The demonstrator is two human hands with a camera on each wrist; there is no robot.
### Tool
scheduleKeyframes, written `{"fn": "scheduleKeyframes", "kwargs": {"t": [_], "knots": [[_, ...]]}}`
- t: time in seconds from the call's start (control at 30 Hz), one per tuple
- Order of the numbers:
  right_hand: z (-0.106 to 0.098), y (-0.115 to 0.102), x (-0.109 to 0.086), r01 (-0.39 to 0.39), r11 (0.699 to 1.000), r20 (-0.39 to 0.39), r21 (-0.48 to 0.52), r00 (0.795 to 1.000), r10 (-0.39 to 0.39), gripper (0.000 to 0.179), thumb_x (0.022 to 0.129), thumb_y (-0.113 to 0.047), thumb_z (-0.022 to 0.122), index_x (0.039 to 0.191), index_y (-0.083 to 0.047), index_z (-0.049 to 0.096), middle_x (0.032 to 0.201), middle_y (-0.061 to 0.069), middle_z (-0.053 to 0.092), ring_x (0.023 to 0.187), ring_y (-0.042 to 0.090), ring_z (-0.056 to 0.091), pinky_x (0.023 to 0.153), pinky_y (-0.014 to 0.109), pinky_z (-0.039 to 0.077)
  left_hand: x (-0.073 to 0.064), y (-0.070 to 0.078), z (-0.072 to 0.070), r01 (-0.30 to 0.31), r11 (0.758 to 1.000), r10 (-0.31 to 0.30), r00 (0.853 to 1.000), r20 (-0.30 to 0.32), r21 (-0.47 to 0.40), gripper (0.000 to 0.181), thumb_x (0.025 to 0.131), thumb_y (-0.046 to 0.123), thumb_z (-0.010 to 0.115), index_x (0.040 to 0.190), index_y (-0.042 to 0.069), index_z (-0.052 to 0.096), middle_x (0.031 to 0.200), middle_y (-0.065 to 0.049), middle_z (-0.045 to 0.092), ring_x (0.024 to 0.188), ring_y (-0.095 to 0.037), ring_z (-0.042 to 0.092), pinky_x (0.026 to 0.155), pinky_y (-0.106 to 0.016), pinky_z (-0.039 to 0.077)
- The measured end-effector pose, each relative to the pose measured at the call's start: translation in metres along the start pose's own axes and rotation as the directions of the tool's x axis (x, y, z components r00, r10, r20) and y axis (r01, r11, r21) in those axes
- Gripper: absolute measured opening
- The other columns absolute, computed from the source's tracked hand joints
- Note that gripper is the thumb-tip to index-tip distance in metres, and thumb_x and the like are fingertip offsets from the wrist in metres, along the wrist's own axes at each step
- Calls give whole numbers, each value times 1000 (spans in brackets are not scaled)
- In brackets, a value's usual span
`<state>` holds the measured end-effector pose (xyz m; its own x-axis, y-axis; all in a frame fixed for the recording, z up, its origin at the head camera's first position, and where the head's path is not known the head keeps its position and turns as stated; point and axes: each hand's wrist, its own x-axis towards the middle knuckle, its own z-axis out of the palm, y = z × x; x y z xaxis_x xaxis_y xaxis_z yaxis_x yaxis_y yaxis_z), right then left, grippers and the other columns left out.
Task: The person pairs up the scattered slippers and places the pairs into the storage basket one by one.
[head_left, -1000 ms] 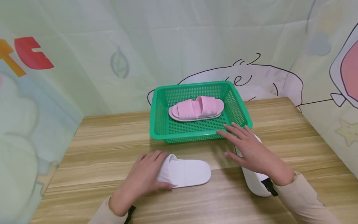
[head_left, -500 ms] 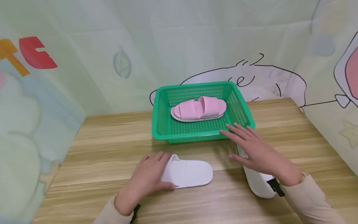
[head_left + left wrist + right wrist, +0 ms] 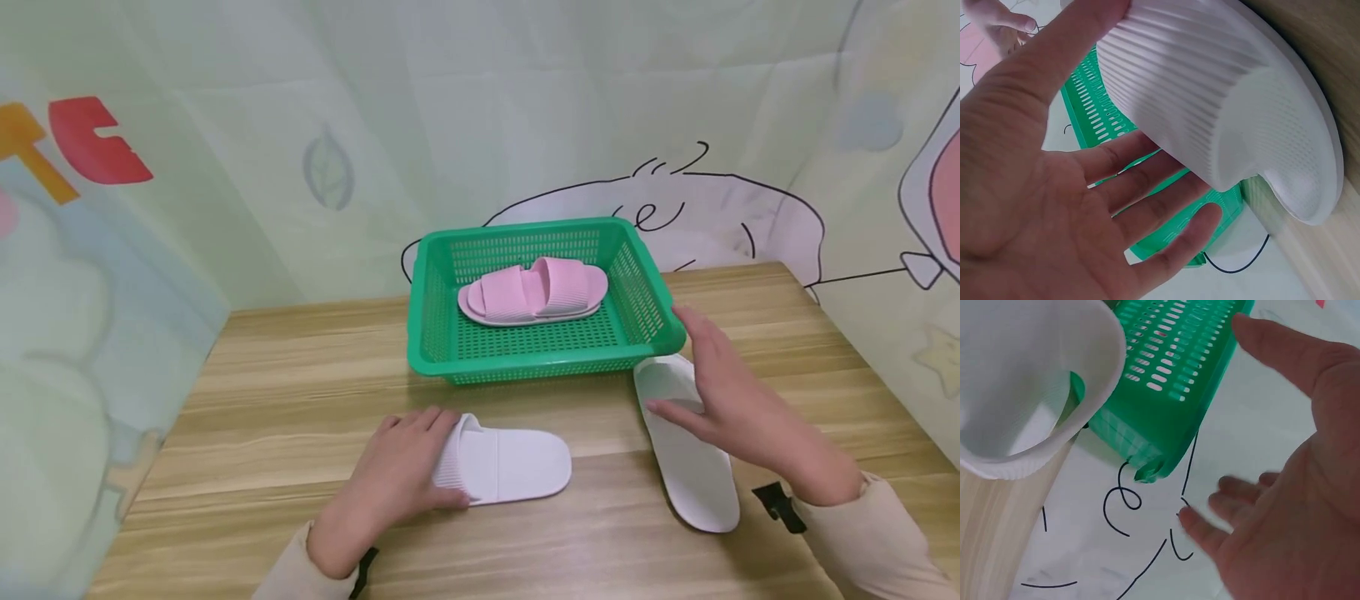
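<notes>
In the head view, my left hand [image 3: 393, 467] holds a white slide slipper [image 3: 525, 462] lying sole down on the table. Its thumb is on the near side of the ribbed strap [image 3: 1179, 81] and the fingers are on the far side. My right hand [image 3: 738, 408] hovers with fingers extended and thumb apart, holding nothing. Below it lies a second white slipper [image 3: 697, 483], pointing away at a slant; the hand partly covers its toe end. Pink slippers [image 3: 566, 287], apparently a pair fitted together, lie in the green plastic basket [image 3: 525, 364].
The basket stands at the back of the wooden table [image 3: 300, 350], its front right corner close to the second white slipper. A printed fabric backdrop [image 3: 450, 150] rises behind the table and along both sides.
My right hand has moved right, from over the basket's front rim to beside its right corner, uncovering more of the second slipper. The left hand and its slipper stay in place.
</notes>
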<state>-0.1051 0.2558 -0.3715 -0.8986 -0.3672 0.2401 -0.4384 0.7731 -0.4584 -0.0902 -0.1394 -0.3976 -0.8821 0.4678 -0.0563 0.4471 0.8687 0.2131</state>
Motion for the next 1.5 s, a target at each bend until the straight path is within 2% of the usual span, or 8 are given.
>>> {"fn": "scheduleKeyframes", "kwargs": {"t": [0.1,0.23,0.33,0.47,0.8,1.1,1.27,1.5], "knots": [[-2,6,-3,-84,996,14,-14,996,84,123,86,-24,90,166,2,0,164,38,21,148,59,26,114,78,30,0,0,-1,-3,1000,3,1000,0,3,97,65,50,101,140,3,61,132,-15,68,124,-36,64,105,-61,49],[-3,12,-5,-162,984,88,-68,982,168,118,89,-36,88,163,10,8,154,41,38,138,61,41,108,77,38,0,0,-1,-4,1000,4,1000,-9,6,97,64,50,101,139,3,61,131,-14,69,123,-35,64,104,-60,50],[-1,18,-5,-160,982,137,-105,975,173,104,91,-39,85,158,13,25,145,40,50,131,58,50,104,74,45,-1,0,0,-1,1000,1,1000,-15,0,96,64,50,101,139,4,62,131,-14,69,122,-35,65,103,-60,50],[3,25,-6,-155,979,174,-129,969,176,91,94,-40,82,154,12,37,145,40,51,132,58,52,105,72,45,0,0,0,4,1000,-4,1000,-16,-11,96,64,49,101,139,4,62,130,-14,69,120,-37,66,101,-61,51],[14,35,-2,-77,980,170,-182,979,109,60,97,-36,78,135,8,61,133,32,65,121,51,64,96,66,53,-3,0,1,23,1000,-23,1000,-14,-19,96,64,49,101,140,5,61,132,-14,69,121,-38,66,100,-62,51],[17,37,-3,-157,974,154,-162,971,182,56,97,-35,78,132,6,62,131,31,64,115,49,66,91,65,56,0,0,0,19,1000,-19,1000,-13,-15,95,65,49,101,139,5,61,134,-15,69,123,-38,65,101,-61,51],[14,37,-2,-271,951,153,-149,944,293,63,93,-45,80,129,4,62,121,28,64,98,41,68,75,54,59,1,0,0,23,1000,-24,1000,-8,-8,96,64,50,100,140,5,61,134,-15,69,124,-38,65,102,-62,51],[13,34,-3,-386,904,151,-187,898,414,82,88,-65,77,129,4,60,109,24,63,84,32,63,58,37,50,1,-1,0,27,1000,-27,1000,-6,-9,97,64,51,100,140,5,61,134,-15,69,121,-38,66,101,-61,51]]}}
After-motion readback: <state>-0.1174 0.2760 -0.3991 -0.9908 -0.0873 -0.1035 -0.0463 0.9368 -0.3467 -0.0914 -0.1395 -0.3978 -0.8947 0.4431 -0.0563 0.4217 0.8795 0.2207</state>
